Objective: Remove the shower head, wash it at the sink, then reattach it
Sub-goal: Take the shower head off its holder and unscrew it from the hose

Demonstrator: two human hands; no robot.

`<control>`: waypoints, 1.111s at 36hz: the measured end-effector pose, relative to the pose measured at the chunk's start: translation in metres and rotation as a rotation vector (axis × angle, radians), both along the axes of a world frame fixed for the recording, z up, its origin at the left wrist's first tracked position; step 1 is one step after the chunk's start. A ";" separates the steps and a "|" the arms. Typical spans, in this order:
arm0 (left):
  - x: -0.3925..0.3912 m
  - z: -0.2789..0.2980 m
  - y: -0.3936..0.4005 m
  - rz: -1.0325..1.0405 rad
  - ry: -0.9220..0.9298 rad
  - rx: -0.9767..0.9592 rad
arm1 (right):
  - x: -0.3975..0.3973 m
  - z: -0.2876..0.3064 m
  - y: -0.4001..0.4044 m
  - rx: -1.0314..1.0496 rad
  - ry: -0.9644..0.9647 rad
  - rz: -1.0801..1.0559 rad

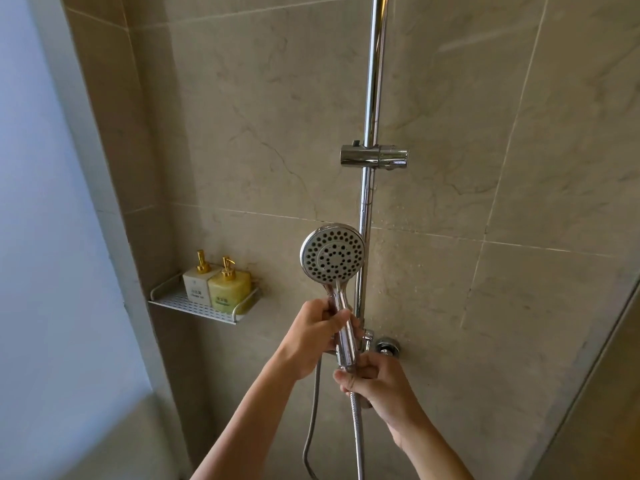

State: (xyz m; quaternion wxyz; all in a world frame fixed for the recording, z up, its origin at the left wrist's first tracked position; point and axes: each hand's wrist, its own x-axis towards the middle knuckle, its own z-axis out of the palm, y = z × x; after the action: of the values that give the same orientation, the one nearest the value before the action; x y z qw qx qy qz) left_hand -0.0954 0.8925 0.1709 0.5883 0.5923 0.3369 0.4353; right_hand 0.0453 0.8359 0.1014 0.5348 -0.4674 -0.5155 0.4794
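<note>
A chrome shower head [332,252] with a round grey spray face stands upright in front of the chrome riser rail [372,98], its face turned toward me. My left hand [313,336] grips the upper part of its handle. My right hand [374,384] pinches the joint at the handle's lower end, where the metal hose [358,441] comes out. The hose hangs down and loops to the left. The chrome holder bracket [375,156] on the rail stands empty, well above the shower head.
A white perforated shelf [194,304] on the left wall carries a white pump bottle [197,282] and a yellow pump bottle [230,289]. A chrome wall fitting [388,347] sits right of the rail's base. Beige tiles surround me, with a glass panel edge at right.
</note>
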 end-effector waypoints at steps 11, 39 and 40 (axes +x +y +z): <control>-0.001 0.005 -0.001 -0.050 -0.067 -0.075 | 0.028 -0.004 -0.005 -0.163 0.331 0.532; 0.003 0.005 0.007 -0.046 -0.034 -0.078 | 0.020 -0.010 0.005 -0.082 0.221 0.257; 0.003 0.005 0.007 -0.038 -0.031 -0.075 | 0.018 -0.011 0.007 -0.073 0.175 0.206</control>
State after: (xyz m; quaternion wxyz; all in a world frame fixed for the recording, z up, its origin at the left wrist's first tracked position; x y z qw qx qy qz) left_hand -0.0924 0.8996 0.1762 0.6235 0.5692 0.3324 0.4204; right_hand 0.0632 0.8424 0.0907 0.5084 -0.3875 -0.4943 0.5891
